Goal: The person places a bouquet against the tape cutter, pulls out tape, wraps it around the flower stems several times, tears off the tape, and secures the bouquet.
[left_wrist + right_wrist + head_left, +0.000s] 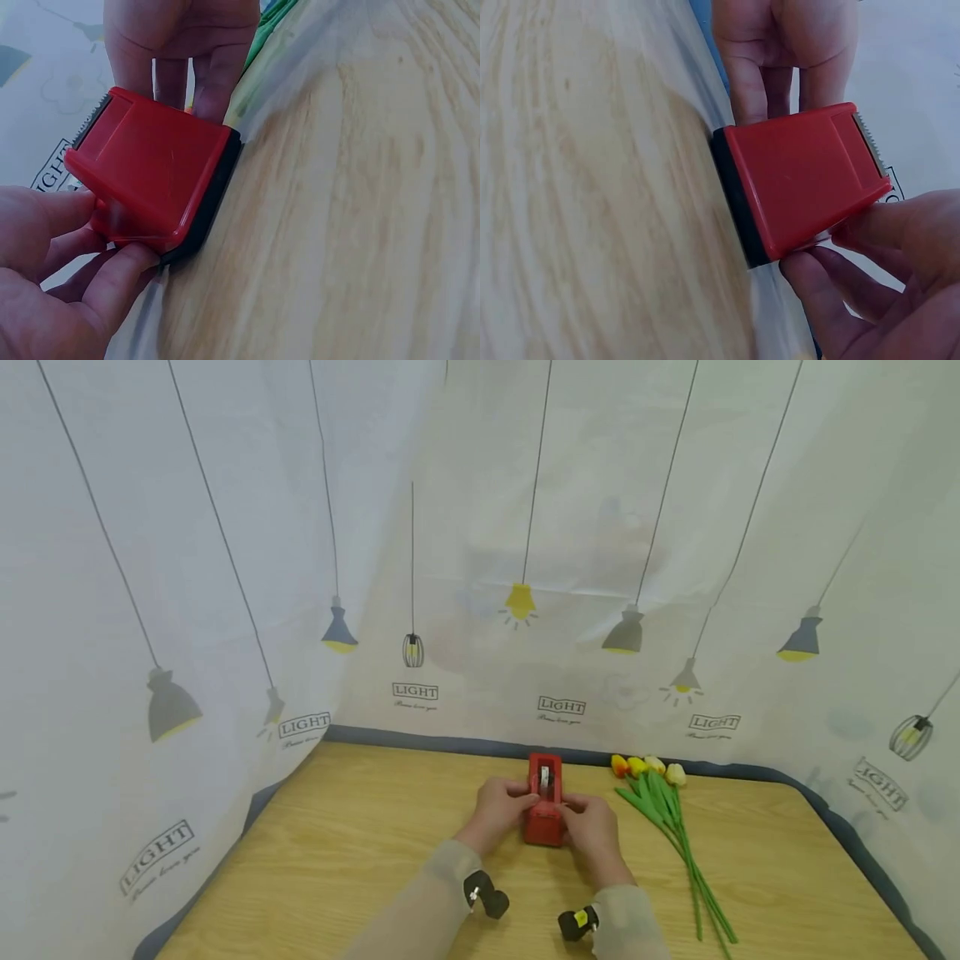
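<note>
Two pale sleeves (420,902) are hanging over the wooden table (322,827); the left hand (497,814) and right hand (596,835) are both pinching the red tape holder (543,831) with bent fingers (131,262), one on each side; it is standing near the table's back edge, left of the flowers (654,767); both should be squeezing evenly and avoiding the jagged teeth (91,120).

Loose, pale beige long sleeves, a left sleeve (420,902) and a right sleeve (630,922), are worn to the wrists, where a lobed black left device (496,904) is fitted with a small silvery part and a black right device (571,928) is marked with a yellow patch (581,918).
</note>
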A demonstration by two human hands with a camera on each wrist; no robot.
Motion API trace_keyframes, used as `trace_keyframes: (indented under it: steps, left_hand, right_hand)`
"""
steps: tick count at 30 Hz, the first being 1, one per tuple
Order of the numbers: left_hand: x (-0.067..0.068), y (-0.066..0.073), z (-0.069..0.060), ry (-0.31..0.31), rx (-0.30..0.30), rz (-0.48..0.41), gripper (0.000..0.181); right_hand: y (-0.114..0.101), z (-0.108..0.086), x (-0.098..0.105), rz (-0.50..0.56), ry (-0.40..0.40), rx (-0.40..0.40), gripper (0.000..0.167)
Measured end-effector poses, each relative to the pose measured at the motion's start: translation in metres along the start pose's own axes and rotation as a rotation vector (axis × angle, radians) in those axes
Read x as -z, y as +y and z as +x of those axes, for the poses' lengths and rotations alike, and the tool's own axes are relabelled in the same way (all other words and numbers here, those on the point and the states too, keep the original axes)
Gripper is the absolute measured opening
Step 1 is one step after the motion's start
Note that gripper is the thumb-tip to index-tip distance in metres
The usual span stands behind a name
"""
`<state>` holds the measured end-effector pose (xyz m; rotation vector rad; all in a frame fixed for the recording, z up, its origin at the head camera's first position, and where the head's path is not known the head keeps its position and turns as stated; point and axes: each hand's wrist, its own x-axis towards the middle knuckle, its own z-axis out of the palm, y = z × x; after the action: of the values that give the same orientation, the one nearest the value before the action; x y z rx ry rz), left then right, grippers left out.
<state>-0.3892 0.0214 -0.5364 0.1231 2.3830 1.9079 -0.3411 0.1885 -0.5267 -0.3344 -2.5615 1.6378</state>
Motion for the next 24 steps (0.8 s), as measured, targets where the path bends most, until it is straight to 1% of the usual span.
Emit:
trace_keyframes:
  steps: [2, 5, 8, 12, 16, 18, 22, 24]
  left_hand:
    - [-0.003, -0.002, 0.003, 0.011, 0.005, -0.019, 0.015]
    - [-0.007, -0.003, 0.007, 0.02, 0.015, -0.028, 0.016]
    - [-0.008, -0.003, 0.01, 0.017, 0.023, -0.014, 0.017]
    - [-0.006, -0.001, 0.014, 0.008, 0.035, -0.017, 0.017]
    - [-0.005, 0.0, 0.017, 0.014, 0.033, -0.026, 0.017]
    - [-0.006, 0.0, 0.017, 0.019, 0.022, -0.023, 0.017]
    - [-0.006, -0.002, 0.019, 0.019, 0.009, -0.006, 0.017]
    - [-0.005, -0.004, 0.02, 0.023, 0.001, 0.019, 0.017]
  right_hand:
    - [0.003, 0.002, 0.001, 0.003, 0.012, -0.002, 0.032]
    - [0.009, 0.005, 0.001, 0.056, 0.01, -0.01, 0.033]
    - [0.013, 0.008, 0.001, 0.102, 0.007, -0.019, 0.033]
    - [0.012, 0.01, 0.0, 0.097, 0.019, -0.016, 0.034]
    - [0.011, 0.011, -0.001, 0.107, 0.02, -0.016, 0.034]
    - [0.011, 0.012, -0.001, 0.118, 0.016, -0.015, 0.035]
    - [0.012, 0.013, -0.003, 0.129, 0.02, -0.006, 0.035]
    - [0.013, 0.014, -0.005, 0.135, 0.018, 0.003, 0.034]
